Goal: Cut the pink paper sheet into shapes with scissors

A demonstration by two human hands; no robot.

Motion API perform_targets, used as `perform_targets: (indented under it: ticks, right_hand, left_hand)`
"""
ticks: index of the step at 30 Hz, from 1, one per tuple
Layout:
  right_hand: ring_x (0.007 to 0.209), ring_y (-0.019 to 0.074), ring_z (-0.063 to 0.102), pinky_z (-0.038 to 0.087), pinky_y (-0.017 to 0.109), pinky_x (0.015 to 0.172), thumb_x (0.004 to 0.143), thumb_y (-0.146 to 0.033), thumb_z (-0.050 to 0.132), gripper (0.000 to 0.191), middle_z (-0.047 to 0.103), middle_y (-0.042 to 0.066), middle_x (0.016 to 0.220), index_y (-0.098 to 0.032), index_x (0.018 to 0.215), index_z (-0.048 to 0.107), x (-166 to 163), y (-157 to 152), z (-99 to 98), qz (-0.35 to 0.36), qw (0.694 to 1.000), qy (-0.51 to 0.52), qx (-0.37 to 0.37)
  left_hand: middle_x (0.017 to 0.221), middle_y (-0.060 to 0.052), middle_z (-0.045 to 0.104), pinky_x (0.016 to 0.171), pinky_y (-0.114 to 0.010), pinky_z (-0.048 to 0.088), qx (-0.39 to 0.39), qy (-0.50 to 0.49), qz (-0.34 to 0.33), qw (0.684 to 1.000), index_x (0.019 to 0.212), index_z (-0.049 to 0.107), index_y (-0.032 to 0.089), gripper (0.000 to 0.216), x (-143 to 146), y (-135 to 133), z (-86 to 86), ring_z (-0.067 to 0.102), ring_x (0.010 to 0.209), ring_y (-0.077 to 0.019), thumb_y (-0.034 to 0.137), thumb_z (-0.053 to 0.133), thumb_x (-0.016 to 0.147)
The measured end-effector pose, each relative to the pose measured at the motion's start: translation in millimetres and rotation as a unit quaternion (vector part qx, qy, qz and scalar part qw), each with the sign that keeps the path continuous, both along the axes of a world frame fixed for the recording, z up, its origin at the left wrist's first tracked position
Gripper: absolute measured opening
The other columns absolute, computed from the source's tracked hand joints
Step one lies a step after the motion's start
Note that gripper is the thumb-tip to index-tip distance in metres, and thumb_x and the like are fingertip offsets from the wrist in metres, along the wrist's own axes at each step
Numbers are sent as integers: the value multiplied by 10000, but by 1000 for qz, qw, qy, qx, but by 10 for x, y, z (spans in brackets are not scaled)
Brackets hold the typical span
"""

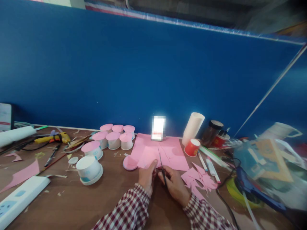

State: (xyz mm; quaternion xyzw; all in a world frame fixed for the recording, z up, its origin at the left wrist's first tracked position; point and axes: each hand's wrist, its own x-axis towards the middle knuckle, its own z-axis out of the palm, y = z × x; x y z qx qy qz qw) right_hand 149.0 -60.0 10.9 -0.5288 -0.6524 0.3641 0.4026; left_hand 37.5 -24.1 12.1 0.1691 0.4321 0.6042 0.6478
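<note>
My left hand pinches the near edge of a piece of pink paper, thumb on top. Dark-handled scissors are gripped in my right hand, their blades pointing away from me over the paper. How far the blades are apart cannot be made out. Beneath and behind lies a larger pink sheet. A stack of pink paper circles sits left of my left hand. Pointed pink offcuts are heaped to the right of my right hand.
At the left stand several paper cups topped with pink discs, a white cup, a yellow glue gun and a power strip. To the right are stacked white cups, a red cup, markers and a blue glue gun.
</note>
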Motion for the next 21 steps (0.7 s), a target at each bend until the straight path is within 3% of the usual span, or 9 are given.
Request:
perform_targets:
  ticks: [21]
  right_hand:
    - [586, 125, 465, 359, 209, 525, 857, -363, 534, 272, 574, 0, 679, -151, 989, 641, -11, -7, 43, 12, 1000, 18, 1]
  left_hand:
    - [466, 69, 449, 420, -196, 348, -1, -1, -1, 1000, 607, 532, 137, 379, 2, 9, -27, 402, 426, -54, 335, 822, 463]
